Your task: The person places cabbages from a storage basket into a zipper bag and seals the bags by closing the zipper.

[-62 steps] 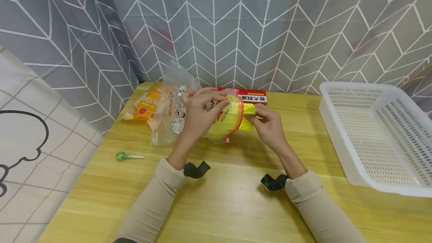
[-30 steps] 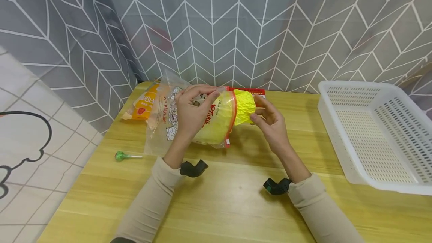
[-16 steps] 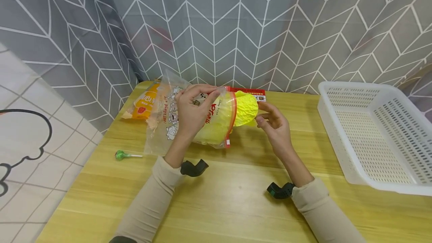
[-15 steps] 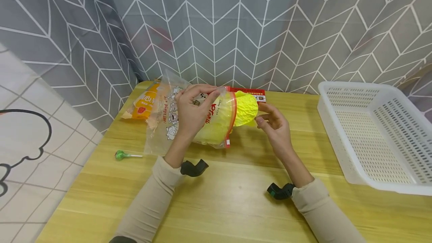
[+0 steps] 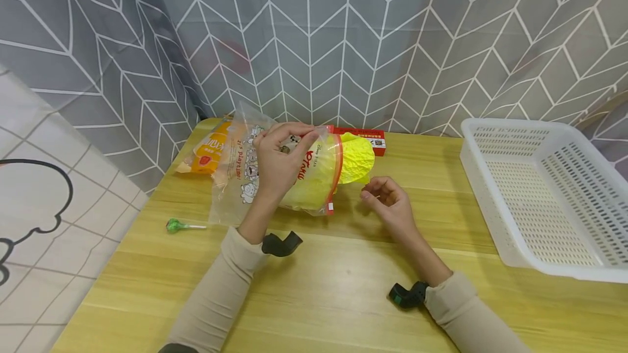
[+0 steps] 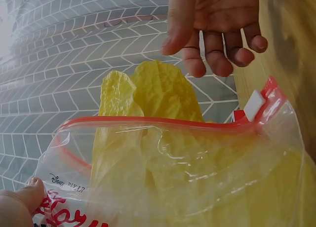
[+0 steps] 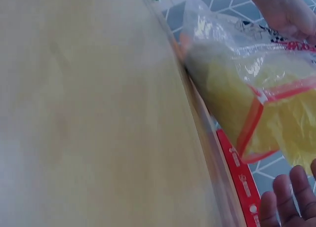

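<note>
Gaping toward the person's right, one clear printed bag (image 5: 321,170) with a red-edged mouth occupied the rear part of the counter (image 5: 343,309). Item: one yellow crinkled piece (image 5: 357,159), mostly inside the bag, its free end projecting past the red edge. Left hand (image 5: 278,165): thumb and fingertips brought together, pinching the upper side of the bag near the mouth. Right hand (image 5: 390,206): fingers loosely bent and parted, nothing held, placed just off the lower edge of the yellow crinkled piece. Behind the bag: one red box (image 5: 376,139), partly covered, set along the counter's back edge, against the patterned curtain (image 5: 392,42). Back left corner: one orange packet (image 5: 211,151), overlapped by the bag's clear end. Near the slanting left edge: one green lollipop (image 5: 175,226), its white stick directed right. Far right: one white plastic basket (image 5: 485,217), its near corner rounded; a broad strip of wood surface separated it from the right hand, and another ran between the two forearms to the front.
</note>
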### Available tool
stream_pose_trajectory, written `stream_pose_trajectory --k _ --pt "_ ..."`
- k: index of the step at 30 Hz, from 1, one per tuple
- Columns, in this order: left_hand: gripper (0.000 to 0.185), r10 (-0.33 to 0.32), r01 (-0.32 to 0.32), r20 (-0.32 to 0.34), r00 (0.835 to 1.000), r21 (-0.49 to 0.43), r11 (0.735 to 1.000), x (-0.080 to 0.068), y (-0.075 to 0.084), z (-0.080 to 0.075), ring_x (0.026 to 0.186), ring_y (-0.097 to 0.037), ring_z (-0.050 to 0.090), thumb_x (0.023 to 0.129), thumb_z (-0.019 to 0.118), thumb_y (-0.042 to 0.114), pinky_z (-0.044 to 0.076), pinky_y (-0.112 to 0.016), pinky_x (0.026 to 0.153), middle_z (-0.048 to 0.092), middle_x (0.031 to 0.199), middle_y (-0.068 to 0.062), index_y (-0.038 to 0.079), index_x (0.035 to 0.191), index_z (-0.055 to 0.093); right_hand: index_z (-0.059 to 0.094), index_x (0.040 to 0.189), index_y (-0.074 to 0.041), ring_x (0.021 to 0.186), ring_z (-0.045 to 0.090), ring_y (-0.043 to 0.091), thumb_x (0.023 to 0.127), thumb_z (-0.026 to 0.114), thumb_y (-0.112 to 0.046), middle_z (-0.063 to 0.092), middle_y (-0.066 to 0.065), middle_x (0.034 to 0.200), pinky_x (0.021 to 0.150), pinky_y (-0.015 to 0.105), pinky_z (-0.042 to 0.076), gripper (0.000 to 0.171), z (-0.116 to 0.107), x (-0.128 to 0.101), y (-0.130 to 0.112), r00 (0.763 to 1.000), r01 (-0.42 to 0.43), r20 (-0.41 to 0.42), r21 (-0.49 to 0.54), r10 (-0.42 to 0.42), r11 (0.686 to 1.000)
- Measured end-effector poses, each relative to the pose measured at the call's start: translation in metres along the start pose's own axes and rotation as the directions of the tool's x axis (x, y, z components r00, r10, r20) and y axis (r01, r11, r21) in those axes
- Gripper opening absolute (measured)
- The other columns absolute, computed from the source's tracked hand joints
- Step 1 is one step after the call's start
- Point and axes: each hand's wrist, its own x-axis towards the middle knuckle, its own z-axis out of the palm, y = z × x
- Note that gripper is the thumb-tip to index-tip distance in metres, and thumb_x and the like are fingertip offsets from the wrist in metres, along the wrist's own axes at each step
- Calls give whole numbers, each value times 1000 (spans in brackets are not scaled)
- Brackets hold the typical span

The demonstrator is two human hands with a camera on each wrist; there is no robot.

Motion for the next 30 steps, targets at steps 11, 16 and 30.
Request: stream_pose_trajectory --k 11,16,30 --pt "14 0 0 7 1000 8 1000 1 0 -1 101 -20 66 87 82 20 21 -49 108 79 94 -8 9 96 80 62 120 11 81 67 15 93 73 -7 71 0 97 67 29 57 34 20 -10 7 989 9 145 -18 -7 1000" --pt "14 2 -2 10 1000 12 1000 1 0 -1 101 -20 66 87 81 20 22 -50 108 79 95 -8 8 96 80 65 121 5 78 69 18 93 73 -10 70 7 99 60 30 57 33 33 -15 5 982 -52 181 -59 62 997" --pt "14 -1 1 2 1000 14 1000 0 1 -2 100 -19 66 86 82 20 21 -50 110 79 94 -7 9 95 80 74 103 2 55 61 13 93 74 -13 71 24 84 45 23 45 18 75 -17 0 975 -212 65 -48 215 976"
